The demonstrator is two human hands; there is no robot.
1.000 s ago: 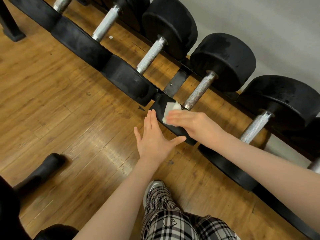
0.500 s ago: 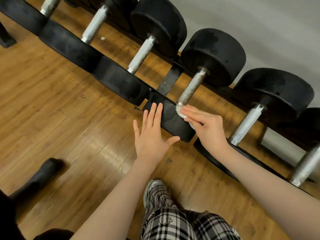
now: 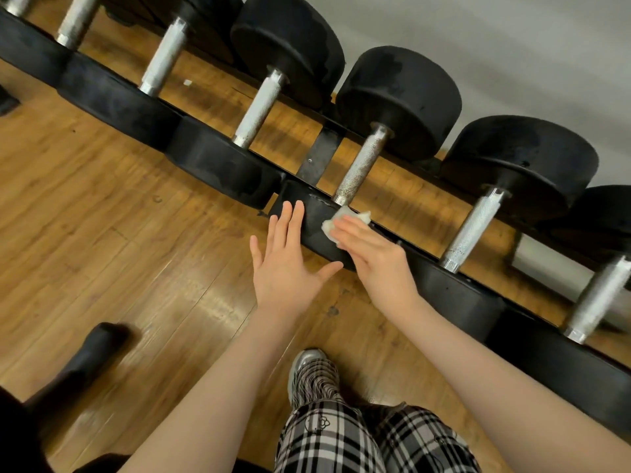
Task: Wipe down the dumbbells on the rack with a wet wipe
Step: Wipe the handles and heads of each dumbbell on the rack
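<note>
While flat right hand (image 3: 372, 254) presses white wet wipe (image 3: 345, 222) on black rubber dumbbell head (image 3: 317, 230) at rack's front edge, left hand (image 3: 285, 264) rests there w/ fingers spread.

Black round-headed dumbbells (image 3: 370, 155) with knurled steel handles lie side by side across the rack (image 3: 321, 155) (handles slanting toward the wall); a crumpled white wipe (image 3: 345, 223) sits on one near head.
</note>
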